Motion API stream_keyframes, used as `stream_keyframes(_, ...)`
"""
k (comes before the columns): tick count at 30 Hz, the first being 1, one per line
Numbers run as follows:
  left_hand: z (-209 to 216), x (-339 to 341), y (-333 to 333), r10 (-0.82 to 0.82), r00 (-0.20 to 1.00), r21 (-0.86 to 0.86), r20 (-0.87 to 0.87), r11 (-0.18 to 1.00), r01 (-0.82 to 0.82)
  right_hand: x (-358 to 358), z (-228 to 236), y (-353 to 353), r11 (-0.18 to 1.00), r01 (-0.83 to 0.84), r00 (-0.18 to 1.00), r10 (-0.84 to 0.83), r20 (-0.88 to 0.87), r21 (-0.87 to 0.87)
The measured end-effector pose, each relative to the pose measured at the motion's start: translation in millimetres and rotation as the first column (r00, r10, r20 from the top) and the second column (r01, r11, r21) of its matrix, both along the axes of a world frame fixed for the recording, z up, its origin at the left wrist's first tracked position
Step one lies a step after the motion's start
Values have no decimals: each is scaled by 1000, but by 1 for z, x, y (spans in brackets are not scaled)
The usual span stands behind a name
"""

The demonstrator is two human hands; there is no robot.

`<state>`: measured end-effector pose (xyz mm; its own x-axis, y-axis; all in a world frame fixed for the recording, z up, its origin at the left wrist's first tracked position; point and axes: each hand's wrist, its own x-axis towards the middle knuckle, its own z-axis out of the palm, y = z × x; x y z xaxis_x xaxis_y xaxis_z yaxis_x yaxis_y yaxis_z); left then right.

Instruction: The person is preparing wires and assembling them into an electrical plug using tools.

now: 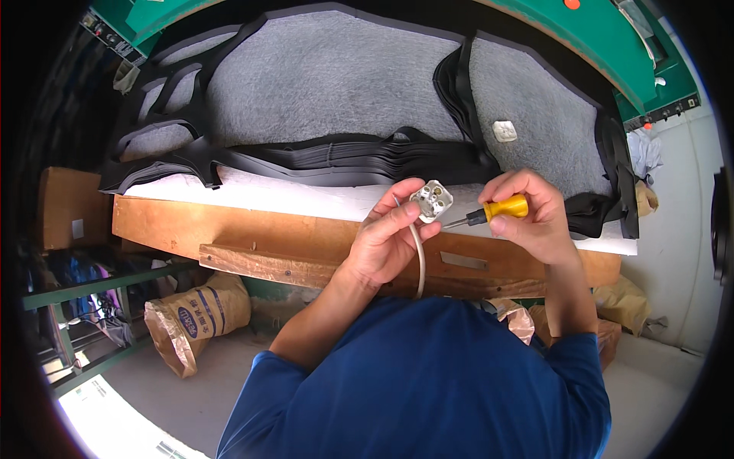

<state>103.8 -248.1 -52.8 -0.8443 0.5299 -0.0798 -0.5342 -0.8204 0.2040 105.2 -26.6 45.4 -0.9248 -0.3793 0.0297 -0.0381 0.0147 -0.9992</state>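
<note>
My left hand (376, 243) grips a white electrical plug housing (436, 196), its inside turned up so that metal terminals show. A pale cable (420, 264) runs from beside the housing past my fingers and down toward my blue shirt. In my right hand (541, 218) is a screwdriver (509, 207) with a stubby yellow handle and black collar. Its thin shaft points left, with the tip close to my left fingertips and just below the housing. A small white cover piece (505, 131) lies apart on the grey felt-like sheet, beyond my right hand.
Black cut strips (344, 161) lie stacked along the near edge of the grey sheet (336, 76). A wooden table edge (168, 227) runs in front of me. Green machine parts (612, 46) stand behind. A paper sack (199, 317) and a cardboard box (70, 206) are at left.
</note>
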Motion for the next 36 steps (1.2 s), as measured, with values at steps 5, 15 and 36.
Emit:
stream_keyframes(5,-9,0,1,10,1000,2,-24,1000,-10,7,-18,-11,992,102,995,-103,-6,-71)
stream_keyframes(15,3,-1,1,-15,1000,-63,17,998,16,-2,-36,-19,958,242,969,-247,-11,-151)
stream_keyframes(36,4,-5,6,23,995,-26,94,999,-21,2,-42,-46,955,290,861,-289,-419,-63)
